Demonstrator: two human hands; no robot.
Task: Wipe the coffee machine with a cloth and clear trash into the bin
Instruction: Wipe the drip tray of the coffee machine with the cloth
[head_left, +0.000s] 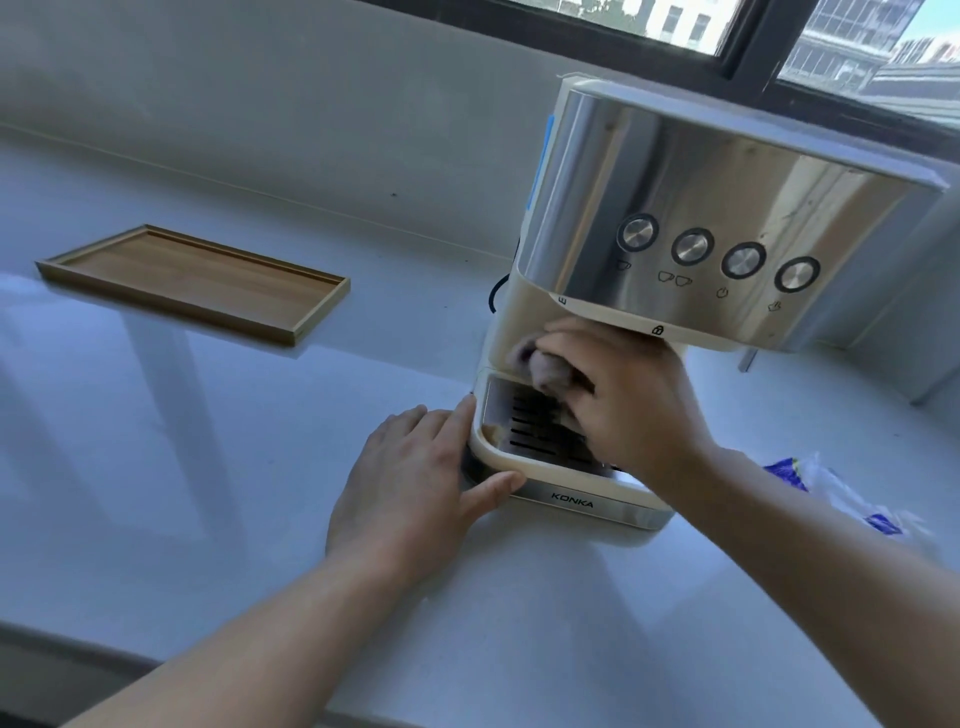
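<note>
In the head view, the coffee machine (670, 249) stands on the white counter (182, 519) under the window (779, 36), a little to the right of the middle. The right hand (628, 400) reaches under the steel head of the machine, into the hollow above the drip tray (530, 436). Its fingers are clenched around a bunched purple-grey cloth (540, 364), which touches the cream back wall of the hollow just above the slotted grille. The left hand (415, 493) is not grasping anything: it lies flat and spread on the counter, with the thumb against the front left corner of the base and the fingers along its left side, so I judge that it steadies the machine.

The cloth lies ahead of the right palm and to its left, deep in the hollow, and the drip tray runs with its long side across, from left to right, directly under this hand. So the right hand is clearly the nearer one for a sweep along the grille or the wall.

A crumpled blue and white wrapper (852, 499), probably the trash, lies on the counter just to the right of the right forearm, not yet cleared. No bin is visible. An empty wooden tray (197, 280) sits well apart to the left
</note>
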